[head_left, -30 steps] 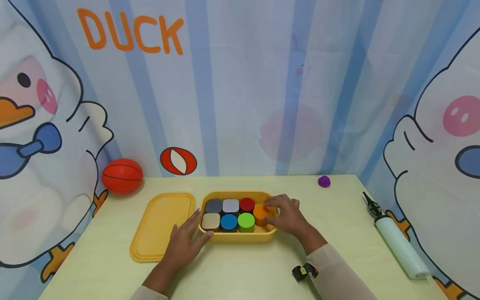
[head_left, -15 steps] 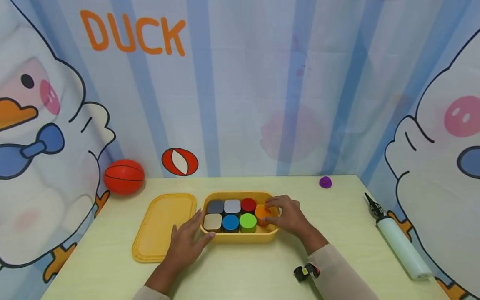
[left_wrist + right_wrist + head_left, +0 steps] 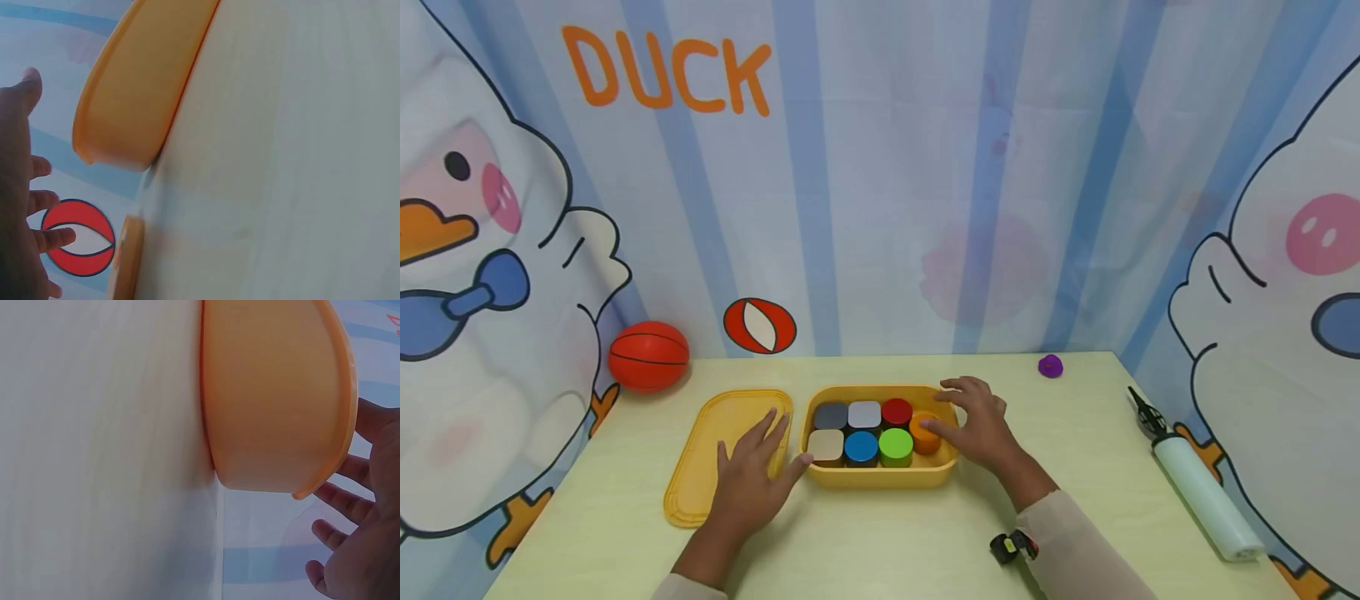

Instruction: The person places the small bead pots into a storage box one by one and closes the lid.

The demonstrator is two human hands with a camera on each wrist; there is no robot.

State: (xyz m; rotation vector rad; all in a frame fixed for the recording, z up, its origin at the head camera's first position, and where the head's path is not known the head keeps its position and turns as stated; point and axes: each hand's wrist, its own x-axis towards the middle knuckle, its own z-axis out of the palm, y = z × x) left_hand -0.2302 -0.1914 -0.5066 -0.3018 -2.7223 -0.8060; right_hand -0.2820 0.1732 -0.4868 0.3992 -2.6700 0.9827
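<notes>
A yellow oblong box stands mid-table with small pots in it, some round-topped and some square-topped. An orange round one lies at the right end, beside a red one and a green one. My right hand is spread over the box's right end. Its thumb overlaps the orange pot in the head view; whether it touches cannot be told. In the right wrist view the fingers are behind the rim. My left hand hovers with fingers apart over the yellow lid, thumb near the box's left corner.
A red ball sits at the back left. At the far right edge lies a pale green air pump with a black nozzle. A small purple object is at the back right. A printed curtain hangs behind the table.
My left hand has moved left off the box's edge, over the lid. The right hand's fingers have lifted and spread away from the orange pot, which stays in the box.
</notes>
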